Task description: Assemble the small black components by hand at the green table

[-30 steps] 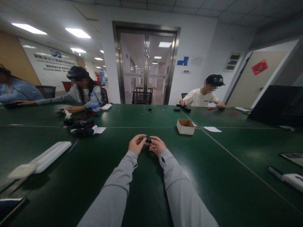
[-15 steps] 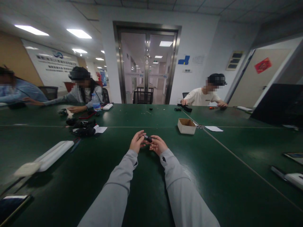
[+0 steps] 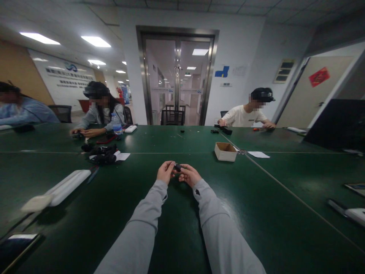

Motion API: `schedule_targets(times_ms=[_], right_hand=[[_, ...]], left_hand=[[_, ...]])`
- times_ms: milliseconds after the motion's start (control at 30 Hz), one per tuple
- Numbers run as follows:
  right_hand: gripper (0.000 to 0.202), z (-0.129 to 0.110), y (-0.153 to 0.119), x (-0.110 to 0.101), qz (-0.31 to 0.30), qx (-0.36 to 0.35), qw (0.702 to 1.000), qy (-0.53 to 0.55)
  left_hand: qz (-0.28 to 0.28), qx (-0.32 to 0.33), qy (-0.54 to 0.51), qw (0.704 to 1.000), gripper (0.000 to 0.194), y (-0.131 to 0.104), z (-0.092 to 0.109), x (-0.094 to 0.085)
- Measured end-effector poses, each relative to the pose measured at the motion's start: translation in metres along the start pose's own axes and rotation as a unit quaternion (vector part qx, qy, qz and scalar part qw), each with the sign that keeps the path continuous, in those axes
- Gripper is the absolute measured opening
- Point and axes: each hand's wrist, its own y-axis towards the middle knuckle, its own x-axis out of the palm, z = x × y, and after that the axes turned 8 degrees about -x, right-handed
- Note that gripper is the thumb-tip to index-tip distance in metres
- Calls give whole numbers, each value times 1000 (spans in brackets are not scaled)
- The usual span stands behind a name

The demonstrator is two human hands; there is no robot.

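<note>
Left hand (image 3: 164,172), looser earlier, now clamped with right hand (image 3: 190,175) on small black object (image 3: 178,167).

Both arms, in grey sleeves, reach forward from the bottom of the head view and converge over the bench (image 3: 182,228). The left hand (image 3: 165,172) and the right hand (image 3: 190,175) are close together, palms roughly facing each other. The left thumb and fingers are pinched together at the fingertips; the right fingers are curled inward, the thumb reaching toward the left hand. Both wrists are bent slightly inward, and the cuffs end at the wrists.
</note>
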Motion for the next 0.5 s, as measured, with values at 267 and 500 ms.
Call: schedule_targets(times_ms=[267,500], right_hand=[[27,1,2,-1,9,8,1000,3],[31,5,4,-4,-21,-6,1000,-2]], left_hand=[[-49,-12,-17,999,47,-4,3,-2],[-33,-34,-13,999,43,-4,3,3]])
